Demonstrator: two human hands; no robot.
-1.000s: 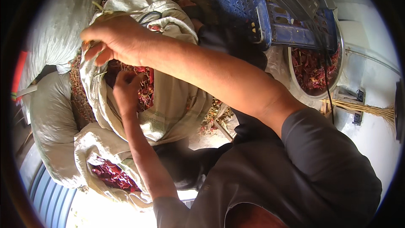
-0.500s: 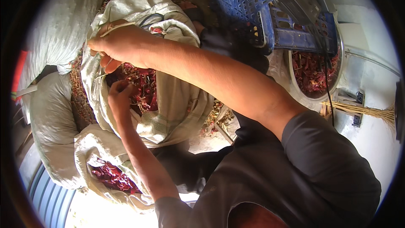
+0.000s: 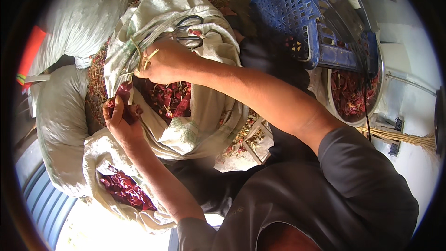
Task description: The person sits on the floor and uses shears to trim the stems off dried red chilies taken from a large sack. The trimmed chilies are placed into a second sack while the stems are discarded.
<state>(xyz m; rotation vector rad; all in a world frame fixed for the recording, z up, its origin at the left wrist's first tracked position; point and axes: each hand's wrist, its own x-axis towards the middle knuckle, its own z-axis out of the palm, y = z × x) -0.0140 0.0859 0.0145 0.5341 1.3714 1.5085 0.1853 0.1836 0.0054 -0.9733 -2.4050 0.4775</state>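
At the left side of an open white woven sack [image 3: 188, 135], my left hand [image 3: 121, 123] is closed round a few dark red dried chili peppers [image 3: 124, 92]. Just beyond, my right hand [image 3: 165, 60] reaches across the sack's mouth, its fingers closed on pale straw-like strips [image 3: 149, 57]. One strip end runs down close to the peppers; whether it is tied to them I cannot tell. Inside the sack lie many more dried red chilies [image 3: 174, 100]. Two black loops [image 3: 190, 20], like scissor handles, rest on the rolled rim.
A second sack of red chilies [image 3: 126, 188] stands nearer me on the left. Full white sacks [image 3: 62, 130] line the left side. Right of me are a blue plastic crate [image 3: 283, 4], a round tub of chilies [image 3: 353, 93] and a straw bundle [image 3: 399, 137]. Chili bits litter the floor.
My left hand has come out of the sack's mouth toward me and left, now with chilies in it. My right hand has shifted right and nearer, still gripping the pale strips. The view has shifted slightly.
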